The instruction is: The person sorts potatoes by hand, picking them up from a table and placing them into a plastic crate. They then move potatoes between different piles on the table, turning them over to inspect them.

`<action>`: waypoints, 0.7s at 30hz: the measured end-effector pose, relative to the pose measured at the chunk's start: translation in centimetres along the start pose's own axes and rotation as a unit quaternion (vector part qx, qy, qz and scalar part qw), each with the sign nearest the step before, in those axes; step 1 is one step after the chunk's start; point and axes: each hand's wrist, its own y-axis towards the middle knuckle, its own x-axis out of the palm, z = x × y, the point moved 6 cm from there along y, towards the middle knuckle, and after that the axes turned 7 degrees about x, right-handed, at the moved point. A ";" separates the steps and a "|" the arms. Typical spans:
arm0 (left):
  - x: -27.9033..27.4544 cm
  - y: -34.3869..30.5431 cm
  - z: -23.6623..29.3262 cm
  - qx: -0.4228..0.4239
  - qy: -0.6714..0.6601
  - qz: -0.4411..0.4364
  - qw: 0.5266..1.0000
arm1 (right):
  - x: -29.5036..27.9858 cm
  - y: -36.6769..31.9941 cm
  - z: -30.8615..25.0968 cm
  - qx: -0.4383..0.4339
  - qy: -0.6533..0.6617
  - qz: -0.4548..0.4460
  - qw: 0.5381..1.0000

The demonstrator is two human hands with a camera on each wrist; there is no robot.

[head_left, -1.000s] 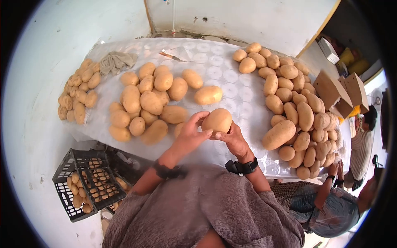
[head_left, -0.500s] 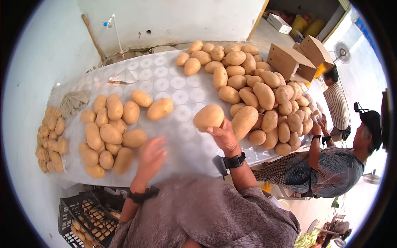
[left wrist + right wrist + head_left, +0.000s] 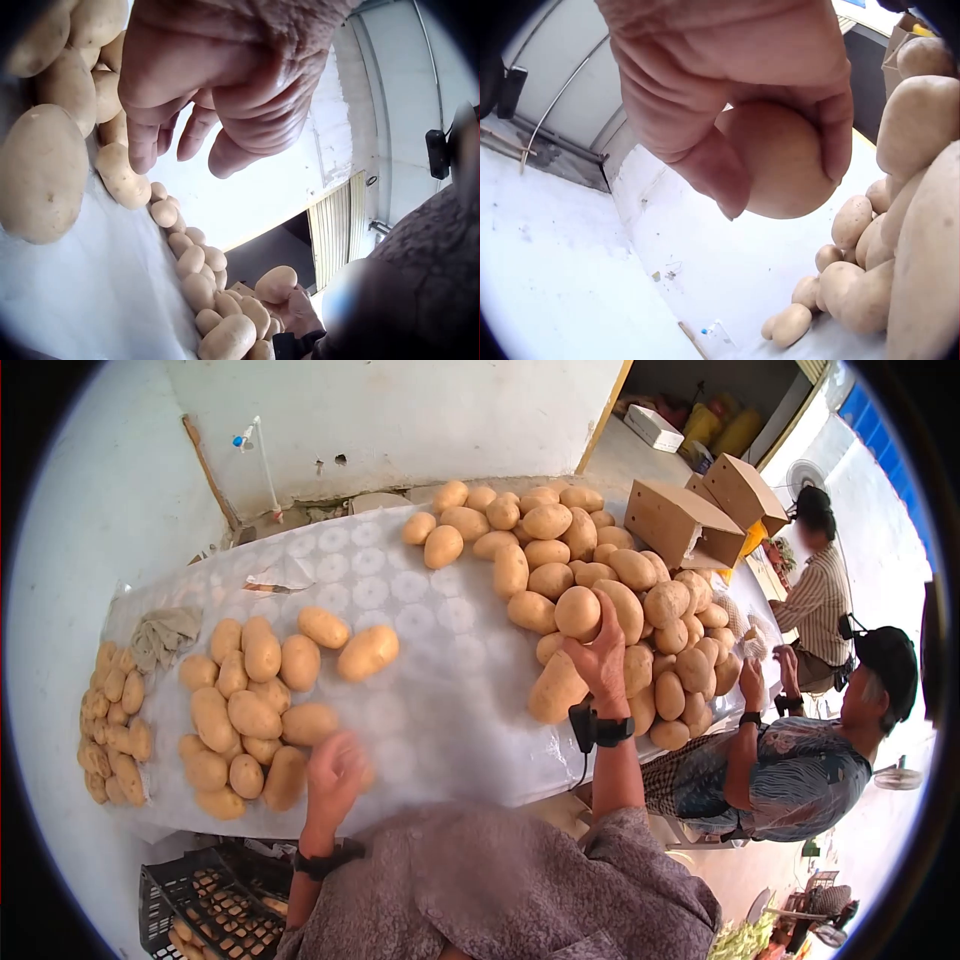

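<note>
Btwn R hand's fingers point(image 3: 727, 169), potato point(image 3: 784, 161), near pile point(image 3: 922, 225)

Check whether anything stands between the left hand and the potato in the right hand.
Nothing visible does: the left hand has open space over the sheet, and the potato pile seems to lie below the held potato.

Bright daylight, blurred hand, curved edges

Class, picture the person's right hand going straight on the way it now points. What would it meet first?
Probably the large potato pile beyond it, with the potato in the right hand touching first. Its height above the pile is unclear, so it might pass over.
</note>
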 end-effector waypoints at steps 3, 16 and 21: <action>-0.4 -0.3 -0.1 0.004 0.051 0.006 0.999 | 0.4 1.5 -0.5 -0.030 -0.142 0.004 0.989; -3.0 -2.4 -0.7 0.005 0.086 0.074 0.993 | 4.7 8.9 3.8 -0.141 -0.514 -0.075 0.843; -3.1 -2.6 0.2 0.002 0.097 0.097 0.991 | 6.4 11.2 5.1 -0.058 -0.561 -0.169 0.808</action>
